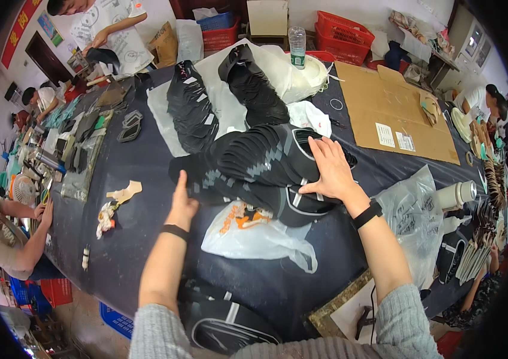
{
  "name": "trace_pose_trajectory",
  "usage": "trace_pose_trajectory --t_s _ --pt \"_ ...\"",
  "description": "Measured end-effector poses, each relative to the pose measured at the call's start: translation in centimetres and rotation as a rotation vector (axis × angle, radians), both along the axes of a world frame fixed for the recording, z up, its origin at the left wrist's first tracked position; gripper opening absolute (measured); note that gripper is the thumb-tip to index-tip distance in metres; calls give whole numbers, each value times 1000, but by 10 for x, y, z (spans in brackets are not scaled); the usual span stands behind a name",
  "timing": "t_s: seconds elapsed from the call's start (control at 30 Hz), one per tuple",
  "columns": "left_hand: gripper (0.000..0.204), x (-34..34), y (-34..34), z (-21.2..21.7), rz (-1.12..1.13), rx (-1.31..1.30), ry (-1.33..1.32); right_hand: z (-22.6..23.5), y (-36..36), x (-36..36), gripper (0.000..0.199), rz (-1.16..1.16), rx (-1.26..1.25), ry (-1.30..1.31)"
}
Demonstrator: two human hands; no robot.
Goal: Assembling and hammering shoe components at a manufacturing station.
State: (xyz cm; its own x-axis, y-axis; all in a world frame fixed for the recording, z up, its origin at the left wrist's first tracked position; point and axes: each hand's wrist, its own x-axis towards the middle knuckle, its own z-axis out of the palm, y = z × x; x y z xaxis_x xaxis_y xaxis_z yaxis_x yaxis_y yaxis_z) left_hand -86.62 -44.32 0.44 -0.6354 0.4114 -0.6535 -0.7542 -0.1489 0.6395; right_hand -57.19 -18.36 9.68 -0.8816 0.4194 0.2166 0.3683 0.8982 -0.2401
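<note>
Occupying the centre of the clock: one stack (260, 161) of thin black pieces with grey marks, fanned and overlapping, lengthwise from 9 to 3. Left hand (183, 200), at the stack's 8 to 9 o'clock edge: fingers together and straight, pointing to 12, wrapped around nothing; contact with the edge cannot be told. Right hand (330, 172), 3 o'clock end: fingers splayed wide over the pieces, thumb apart on the near side; whether they clasp any cannot be told. Two black bundles (254, 90), 10 to 11 and 12 o'clock, lower ends close against the stack's far edge, leaving little room there. Bottle (297, 45), clear, upright, between 12 and 1. Cardboard (385, 107), flat, 2 o'clock, well apart from the stack. Clear bag (406, 209), crumpled, between 3 and 4, outside the right forearm; flask (456, 194), pale, just beyond. White bag (260, 242), 6 o'clock, its far edge under the stack's near edge. Scraps (125, 191), tan and white, near 9. Table (119, 263), dark: a broad bare stretch between scraps and stack, another at 5 between white bag and right forearm; its edge curves past 8, well outside the left forearm.
</note>
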Motion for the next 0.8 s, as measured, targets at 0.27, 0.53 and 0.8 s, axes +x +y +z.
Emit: trace_pose_trajectory --t_s 0.27,0.53,0.8 --pt "36 16 82 10 -101 358 -52 -1 20 -28 61 128 -7 105" --pt "34 52 -2 9 -165 285 -248 20 -93 31 46 212 -128 -50" --pt "40 84 -69 4 -401 79 -273 11 -208 84 49 122 -180 -105"
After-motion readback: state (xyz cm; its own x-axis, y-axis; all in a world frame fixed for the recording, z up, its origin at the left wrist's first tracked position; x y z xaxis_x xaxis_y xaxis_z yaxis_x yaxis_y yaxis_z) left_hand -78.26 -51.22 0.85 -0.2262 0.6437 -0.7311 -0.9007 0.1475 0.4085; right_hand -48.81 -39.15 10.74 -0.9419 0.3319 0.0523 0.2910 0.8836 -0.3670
